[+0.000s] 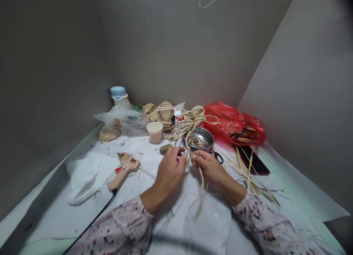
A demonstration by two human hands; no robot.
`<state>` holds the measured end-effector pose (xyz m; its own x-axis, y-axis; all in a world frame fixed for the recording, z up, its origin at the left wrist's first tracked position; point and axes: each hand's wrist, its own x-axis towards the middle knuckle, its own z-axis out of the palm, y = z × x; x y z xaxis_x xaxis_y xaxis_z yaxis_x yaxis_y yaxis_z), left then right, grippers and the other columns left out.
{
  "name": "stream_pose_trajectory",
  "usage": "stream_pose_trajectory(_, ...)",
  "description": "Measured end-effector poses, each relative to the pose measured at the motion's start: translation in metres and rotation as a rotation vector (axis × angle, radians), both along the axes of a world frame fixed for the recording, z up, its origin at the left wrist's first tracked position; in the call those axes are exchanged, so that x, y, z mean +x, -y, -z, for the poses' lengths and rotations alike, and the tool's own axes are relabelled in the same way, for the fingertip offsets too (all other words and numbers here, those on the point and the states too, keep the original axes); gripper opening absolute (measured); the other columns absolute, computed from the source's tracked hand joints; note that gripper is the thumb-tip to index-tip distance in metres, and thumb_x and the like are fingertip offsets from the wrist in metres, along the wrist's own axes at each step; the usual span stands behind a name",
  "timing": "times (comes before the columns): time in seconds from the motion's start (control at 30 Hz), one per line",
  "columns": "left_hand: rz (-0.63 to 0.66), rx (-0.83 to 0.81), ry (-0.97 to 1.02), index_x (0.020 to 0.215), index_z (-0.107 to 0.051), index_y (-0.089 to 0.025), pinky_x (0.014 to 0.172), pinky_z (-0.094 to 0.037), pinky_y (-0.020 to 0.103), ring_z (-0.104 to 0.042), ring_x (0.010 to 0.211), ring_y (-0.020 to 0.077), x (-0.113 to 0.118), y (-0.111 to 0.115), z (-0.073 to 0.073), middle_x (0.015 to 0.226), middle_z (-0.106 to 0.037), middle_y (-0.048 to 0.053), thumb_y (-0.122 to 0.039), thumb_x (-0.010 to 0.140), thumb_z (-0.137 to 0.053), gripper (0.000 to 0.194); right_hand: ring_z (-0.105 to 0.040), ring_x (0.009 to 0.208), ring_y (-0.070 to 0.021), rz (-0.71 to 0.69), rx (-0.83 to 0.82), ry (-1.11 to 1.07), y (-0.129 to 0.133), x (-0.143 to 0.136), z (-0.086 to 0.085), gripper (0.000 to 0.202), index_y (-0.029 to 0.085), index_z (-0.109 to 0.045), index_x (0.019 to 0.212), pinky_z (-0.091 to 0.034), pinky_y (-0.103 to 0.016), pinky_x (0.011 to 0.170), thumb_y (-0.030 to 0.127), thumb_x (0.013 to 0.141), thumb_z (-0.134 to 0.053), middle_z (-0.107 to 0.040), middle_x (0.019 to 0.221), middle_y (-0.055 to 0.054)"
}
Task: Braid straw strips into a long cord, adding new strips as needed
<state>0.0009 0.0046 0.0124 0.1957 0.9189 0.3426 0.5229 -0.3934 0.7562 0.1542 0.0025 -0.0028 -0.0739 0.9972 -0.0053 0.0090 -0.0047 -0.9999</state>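
Note:
A braided straw cord (188, 143) runs down from a loose coil into the space between my hands, where it parts into flat loose strands (202, 176). My right hand (211, 166) pinches the lower end of the braid between thumb and fingers, and strand tails hang below it. Curled in from the other side, my left hand (172, 165) has its thumb beside a short strand that angles down from the braid. Its thumb and forefinger tips are slightly apart; the lower fingers are partly hidden, and the strand seems held there.
Behind my hands are a metal bowl (210, 140) with straw scraps, a paper cup (154, 132) and woven straw pieces (165, 113). A hot glue gun (124, 172) lies left, its cord trailing forward. Scissors (218, 157), loose straw (249, 174), a phone (255, 161) and a red bag (226, 122) are right.

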Motion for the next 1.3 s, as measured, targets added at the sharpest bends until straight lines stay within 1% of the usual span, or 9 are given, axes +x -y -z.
stream_pose_trajectory(0.1,0.276,-0.260,0.162,0.082,-0.059,-0.016,0.067,-0.043,0.028,-0.055,0.071,0.0168,0.002,-0.006,0.013,0.075,-0.060,0.003,-0.035,0.092,-0.034,0.033,-0.044,0.056,-0.0107,-0.076,0.006,0.019,0.002,-0.001,-0.001,0.015,0.017,-0.056,0.077,-0.035,-0.023,0.055,0.032,0.080,-0.054,-0.050,0.063,0.004)
stream_pose_trajectory(0.17,0.338,-0.334,0.185,0.073,-0.056,-0.017,0.061,-0.040,0.026,-0.051,0.060,0.0150,0.002,-0.008,0.020,0.062,-0.055,0.000,-0.039,0.093,-0.032,0.038,-0.046,0.057,-0.0112,-0.085,0.020,0.091,0.002,0.000,-0.002,0.015,0.017,-0.056,0.077,-0.037,-0.023,0.057,0.031,0.081,-0.052,-0.052,0.064,0.003)
stream_pose_trajectory(0.43,0.280,-0.340,0.033,0.063,-0.057,-0.017,0.062,-0.035,0.026,-0.050,0.063,0.0156,-0.001,-0.016,0.022,0.061,-0.055,0.000,-0.039,0.086,-0.040,0.036,-0.059,0.074,-0.0153,-0.118,0.204,0.300,-0.001,0.008,-0.002,0.018,0.016,-0.066,0.081,-0.045,-0.027,0.072,0.027,0.082,-0.053,-0.066,0.076,-0.002)
stream_pose_trajectory(0.57,0.234,-0.388,0.058,0.058,-0.054,-0.018,0.059,-0.034,0.025,-0.047,0.058,0.0147,0.001,-0.017,0.021,0.054,-0.049,-0.002,-0.034,0.082,-0.042,0.031,-0.055,0.062,-0.0132,-0.070,0.205,0.392,-0.002,0.011,-0.001,0.021,0.016,-0.071,0.084,-0.042,-0.025,0.060,0.028,0.082,-0.053,-0.066,0.070,-0.001)
stream_pose_trajectory(0.73,0.106,-0.403,0.081,0.056,-0.056,-0.017,0.058,-0.033,0.025,-0.047,0.058,0.0151,0.002,-0.014,0.022,0.054,-0.052,-0.001,-0.031,0.079,-0.041,0.030,-0.046,0.045,-0.0109,0.030,0.054,0.393,0.000,0.007,-0.005,0.024,0.015,-0.068,0.073,-0.033,-0.022,0.046,0.033,0.080,-0.055,-0.056,0.050,0.002)
stream_pose_trajectory(0.87,0.063,-0.561,0.306,0.059,-0.057,-0.017,0.046,-0.025,0.023,-0.034,0.044,0.0106,0.004,-0.011,0.024,0.045,-0.038,-0.005,-0.031,0.076,-0.044,0.026,-0.051,0.046,-0.0127,0.065,0.041,0.473,0.010,-0.004,-0.011,0.023,0.016,-0.070,0.072,-0.035,-0.023,0.047,0.030,0.080,-0.054,-0.059,0.050,0.001)
stream_pose_trajectory(1.03,0.087,-0.821,0.697,0.059,-0.043,-0.019,0.039,-0.012,0.020,-0.018,0.037,0.0046,0.004,-0.011,0.021,0.046,-0.027,-0.010,-0.033,0.073,-0.055,0.023,-0.062,0.074,-0.0185,0.038,0.332,0.742,0.024,-0.016,-0.010,0.022,0.019,-0.071,0.089,-0.044,-0.028,0.069,0.020,0.084,-0.050,-0.070,0.082,-0.006)
stream_pose_trajectory(1.17,0.131,-0.873,0.857,0.060,-0.041,-0.018,0.039,-0.008,0.017,-0.014,0.038,0.0022,0.004,-0.011,0.019,0.047,-0.026,-0.011,-0.029,0.073,-0.057,0.023,-0.060,0.081,-0.0202,-0.036,0.502,0.987,0.030,-0.020,-0.005,0.022,0.017,-0.067,0.098,-0.044,-0.030,0.074,0.018,0.087,-0.047,-0.066,0.088,-0.009)
stream_pose_trajectory(1.3,0.102,-0.856,0.902,0.062,-0.046,-0.015,0.039,-0.008,0.017,-0.016,0.038,0.0015,0.005,-0.012,0.019,0.048,-0.028,-0.011,-0.030,0.073,-0.059,0.022,-0.060,0.084,-0.0198,-0.119,0.546,1.043,0.030,-0.022,-0.008,0.024,0.016,-0.064,0.104,-0.045,-0.029,0.074,0.016,0.089,-0.045,-0.064,0.094,-0.010)
